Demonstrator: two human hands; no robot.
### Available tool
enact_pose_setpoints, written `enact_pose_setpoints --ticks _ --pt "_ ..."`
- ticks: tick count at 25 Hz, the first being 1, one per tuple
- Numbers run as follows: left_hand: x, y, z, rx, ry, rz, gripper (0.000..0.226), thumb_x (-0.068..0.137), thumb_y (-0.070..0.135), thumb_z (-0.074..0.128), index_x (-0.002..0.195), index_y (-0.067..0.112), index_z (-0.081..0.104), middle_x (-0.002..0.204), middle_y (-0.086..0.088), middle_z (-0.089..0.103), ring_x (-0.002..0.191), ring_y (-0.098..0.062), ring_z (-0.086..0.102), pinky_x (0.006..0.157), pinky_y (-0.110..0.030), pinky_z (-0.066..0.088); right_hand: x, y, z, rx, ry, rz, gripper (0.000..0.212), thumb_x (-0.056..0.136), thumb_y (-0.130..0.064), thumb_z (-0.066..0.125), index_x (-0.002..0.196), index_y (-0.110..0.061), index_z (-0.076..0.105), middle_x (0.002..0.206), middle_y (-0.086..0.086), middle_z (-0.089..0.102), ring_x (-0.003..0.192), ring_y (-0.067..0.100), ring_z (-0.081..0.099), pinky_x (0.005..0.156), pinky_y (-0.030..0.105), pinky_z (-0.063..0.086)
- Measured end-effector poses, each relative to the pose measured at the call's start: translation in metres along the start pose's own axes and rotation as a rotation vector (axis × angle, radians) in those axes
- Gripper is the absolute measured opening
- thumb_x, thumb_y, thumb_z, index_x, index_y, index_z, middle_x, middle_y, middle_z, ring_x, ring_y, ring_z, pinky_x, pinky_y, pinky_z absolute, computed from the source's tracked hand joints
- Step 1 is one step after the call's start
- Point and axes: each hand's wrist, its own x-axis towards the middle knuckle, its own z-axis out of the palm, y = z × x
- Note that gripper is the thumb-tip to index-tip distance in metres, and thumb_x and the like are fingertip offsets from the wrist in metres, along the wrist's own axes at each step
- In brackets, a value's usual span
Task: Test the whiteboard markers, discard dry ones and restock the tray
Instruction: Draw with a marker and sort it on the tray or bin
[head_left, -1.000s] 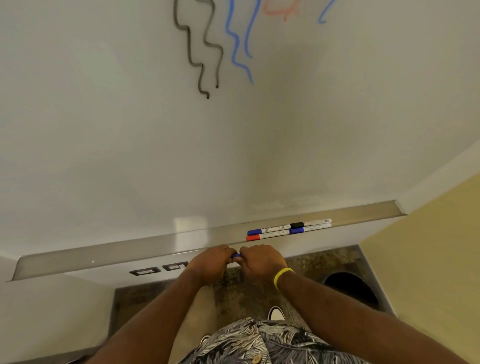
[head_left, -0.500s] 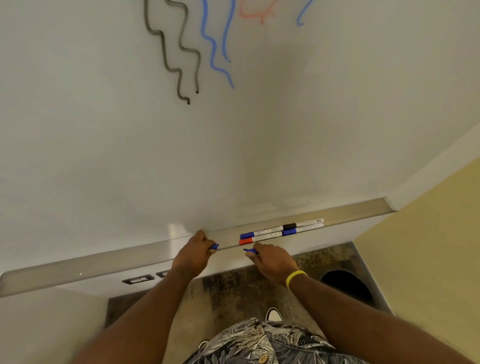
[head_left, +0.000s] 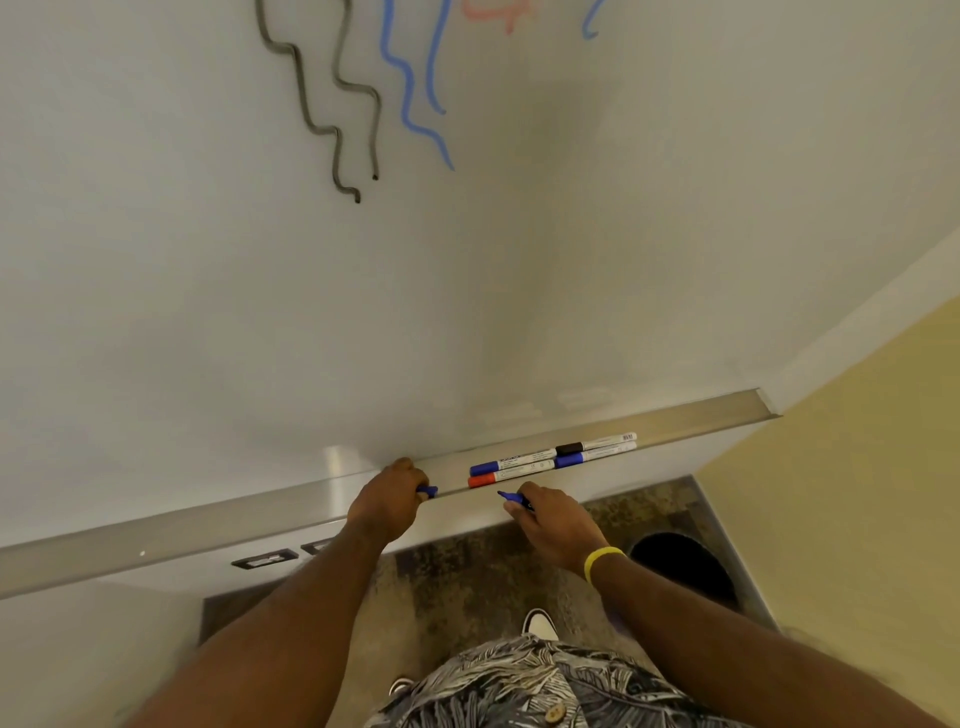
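Whiteboard (head_left: 467, 270): fills the upper two thirds of the frame, with grey, blue and red squiggles along its top edge.
Tray (head_left: 208, 527): a metal ledge that runs from the lower left up to the centre right, under the board.
Bin (head_left: 680, 566): a dark round opening on the floor at the lower right.
Left hand (head_left: 387, 499): at the tray's front lip just left of centre, with the fingers curled round a blue cap (head_left: 428, 490).
Right hand (head_left: 556, 525): just below the tray, right of centre, pinching an uncapped blue marker (head_left: 511, 498) whose tip points up and left; a yellow wristband (head_left: 602, 561) is on the wrist.
Four capped markers (head_left: 569, 460): lying in the tray right of centre, in two rows end to end, with two blue caps, one red and one black.
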Motion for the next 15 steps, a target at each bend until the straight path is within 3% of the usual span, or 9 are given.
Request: enact_pose_setpoints --ticks 7,11,15 --pt "-0.021 -0.002 -0.001 0.03 0.089 -0.037 0.021 0.099 0.027 0.054 0.116 0.018 0.065 0.116 -0.002 0.055 0.094 -0.016 0.057 0.077 -0.022 0.038 -0.01 0.002 0.0 -0.008 0.02 -0.023 0.026 0.102 -0.047 0.042 0.096 -0.024 0.049 0.083 -0.003 0.059 0.069 0.012 0.052 0.056 0.016 0.033" --pt "-0.038 -0.006 0.0 0.028 0.191 -0.037 0.028 0.099 0.029 0.055 0.124 0.019 0.062 0.123 0.001 0.056 0.101 -0.016 0.059 0.081 -0.023 0.043 -0.013 -0.004 0.0 0.03 0.036 -0.041 0.026 0.102 -0.047 0.043 0.1 -0.023 0.052 0.086 -0.003 0.06 0.073 0.013 0.055 0.066 0.022 0.046" --pt "-0.054 -0.01 -0.009 0.114 0.36 0.027 0.039 0.093 0.034 0.064 0.127 0.016 0.062 0.127 -0.002 0.059 0.112 -0.023 0.06 0.091 -0.035 0.05 -0.01 -0.021 -0.003 0.131 0.104 -0.102 0.023 0.103 -0.041 0.045 0.109 -0.022 0.055 0.094 -0.004 0.062 0.082 0.012 0.058 0.075 0.023 0.048"
